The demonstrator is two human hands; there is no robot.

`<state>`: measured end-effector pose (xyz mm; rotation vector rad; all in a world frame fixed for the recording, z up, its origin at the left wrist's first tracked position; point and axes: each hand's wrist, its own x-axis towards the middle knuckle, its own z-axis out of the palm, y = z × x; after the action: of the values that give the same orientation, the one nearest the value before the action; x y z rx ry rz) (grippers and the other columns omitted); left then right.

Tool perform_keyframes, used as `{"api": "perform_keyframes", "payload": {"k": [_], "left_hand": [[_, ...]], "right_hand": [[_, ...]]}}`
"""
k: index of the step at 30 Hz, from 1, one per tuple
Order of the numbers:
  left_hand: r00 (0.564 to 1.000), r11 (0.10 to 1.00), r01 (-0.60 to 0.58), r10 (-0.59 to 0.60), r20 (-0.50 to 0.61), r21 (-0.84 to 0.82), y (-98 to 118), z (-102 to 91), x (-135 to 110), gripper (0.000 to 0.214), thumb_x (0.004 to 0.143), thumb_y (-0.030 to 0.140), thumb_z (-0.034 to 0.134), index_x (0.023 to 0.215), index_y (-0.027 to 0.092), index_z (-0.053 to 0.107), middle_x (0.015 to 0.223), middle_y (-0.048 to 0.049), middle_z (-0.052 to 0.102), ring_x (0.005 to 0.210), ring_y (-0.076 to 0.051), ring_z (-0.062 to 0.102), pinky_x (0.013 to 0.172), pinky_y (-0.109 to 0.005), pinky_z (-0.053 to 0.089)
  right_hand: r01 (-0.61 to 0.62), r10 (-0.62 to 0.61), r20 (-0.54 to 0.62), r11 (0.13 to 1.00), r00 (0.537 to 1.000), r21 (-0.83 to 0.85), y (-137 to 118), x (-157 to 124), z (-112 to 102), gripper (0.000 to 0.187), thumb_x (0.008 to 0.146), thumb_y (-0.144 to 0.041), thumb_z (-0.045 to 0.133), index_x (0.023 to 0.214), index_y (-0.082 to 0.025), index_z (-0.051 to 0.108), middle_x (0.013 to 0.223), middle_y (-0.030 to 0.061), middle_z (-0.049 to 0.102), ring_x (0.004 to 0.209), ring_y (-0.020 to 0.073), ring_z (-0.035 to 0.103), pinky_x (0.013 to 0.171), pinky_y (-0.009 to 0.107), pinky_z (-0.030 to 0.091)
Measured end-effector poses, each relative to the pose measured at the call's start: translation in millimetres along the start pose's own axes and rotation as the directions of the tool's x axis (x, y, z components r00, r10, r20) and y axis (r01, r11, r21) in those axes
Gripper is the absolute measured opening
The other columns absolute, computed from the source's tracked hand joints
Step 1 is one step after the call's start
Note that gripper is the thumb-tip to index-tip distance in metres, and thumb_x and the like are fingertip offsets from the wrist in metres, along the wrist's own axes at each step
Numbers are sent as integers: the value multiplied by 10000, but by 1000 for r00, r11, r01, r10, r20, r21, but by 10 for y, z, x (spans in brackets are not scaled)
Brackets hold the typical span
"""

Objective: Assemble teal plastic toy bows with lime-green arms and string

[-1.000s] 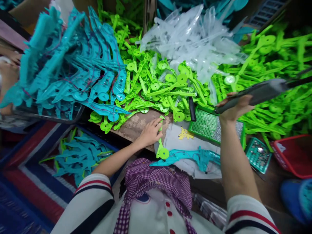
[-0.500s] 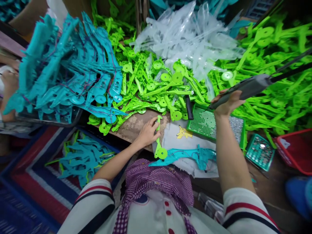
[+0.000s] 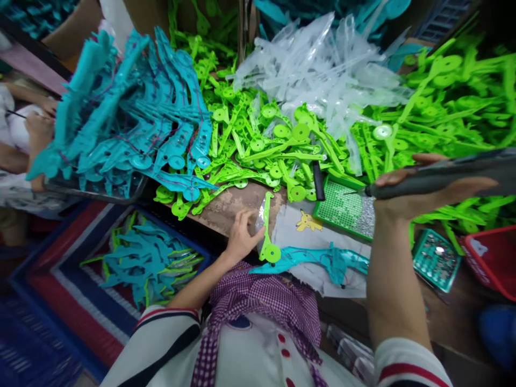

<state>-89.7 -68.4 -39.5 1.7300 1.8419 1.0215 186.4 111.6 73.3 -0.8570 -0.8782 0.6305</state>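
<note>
My left hand (image 3: 243,236) has its fingers spread beside a lime-green plastic arm with a round disc end (image 3: 271,252). A clear plastic piece (image 3: 262,214) lies along that arm's left side, and my thumb is at its edge, perhaps touching. In my right hand (image 3: 403,199) is a dark electric screwdriver (image 3: 447,174), held sideways with its bit pointing left over the green perforated screw tray (image 3: 336,207). A turquoise plastic half-shell with a thin wire (image 3: 310,259) lies in front of me on a white cloth (image 3: 290,228) with a yellow cartoon print.
Turquoise shells (image 3: 133,118) are stacked at the left, lime-green arms (image 3: 242,123) and clear pieces (image 3: 318,70) behind. A black-handled tool (image 3: 318,181) leans by the tray. A small parts box (image 3: 436,259) and red bin (image 3: 492,255) stand right. Another person's hands (image 3: 40,126) are far left.
My left hand has loosened from the green arm and slid slightly left, uncovering the clear piece. My right hand has turned the screwdriver flatter and moved slightly right.
</note>
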Motion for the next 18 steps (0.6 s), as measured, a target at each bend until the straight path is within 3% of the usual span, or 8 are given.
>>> {"api": "perform_keyframes", "payload": {"k": [3, 7, 11, 15, 18], "left_hand": [[983, 987, 146, -153, 105, 72, 205, -3, -90, 583, 874, 414, 687, 1384, 220, 482, 1295, -125, 568, 1039, -246, 655, 936, -408, 544], [917, 950, 272, -304, 259, 152, 334, -38, 53, 611, 879, 497, 691, 1410, 266, 494, 1312, -115, 579, 1152, -315, 638, 954, -450, 527], [879, 944, 301, -329, 346, 133, 296, -76, 183, 624, 833, 501, 749, 1375, 300, 516, 1246, -79, 621, 1136, -306, 642, 960, -449, 517], [864, 940, 322, -341, 370, 114, 266, -57, 211, 632, 814, 521, 763, 1363, 322, 521, 1225, -70, 625, 1145, -307, 631, 949, -440, 518], [862, 940, 328, -340, 376, 98, 269, -47, 208, 664, 803, 522, 776, 1377, 323, 508, 1238, -74, 615, 1167, -310, 618, 957, -434, 516]], "right_hand": [[-56, 36, 217, 995, 976, 83, -153, -548, 257, 856, 653, -1016, 337, 701, -221, 649, 399, -34, 431, 284, 136, 431, 269, 268, 310], [-266, 198, 485, 961, 852, 75, -106, -1192, 562, 681, 647, -925, 585, 785, -262, 661, 447, -44, 448, 330, 153, 479, 331, 302, 399], [-314, 215, 543, 945, 812, 94, -13, -1500, 689, 700, 638, -944, 562, 793, -272, 676, 470, -20, 484, 395, 180, 528, 370, 322, 438], [-426, 305, 615, 903, 727, 57, 23, -1650, 703, 683, 600, -916, 631, 789, -262, 676, 473, -35, 494, 412, 177, 537, 420, 334, 498], [-411, 290, 610, 909, 738, 64, 42, -1707, 697, 671, 611, -896, 648, 785, -250, 686, 489, -29, 512, 418, 178, 560, 423, 331, 513]]}}
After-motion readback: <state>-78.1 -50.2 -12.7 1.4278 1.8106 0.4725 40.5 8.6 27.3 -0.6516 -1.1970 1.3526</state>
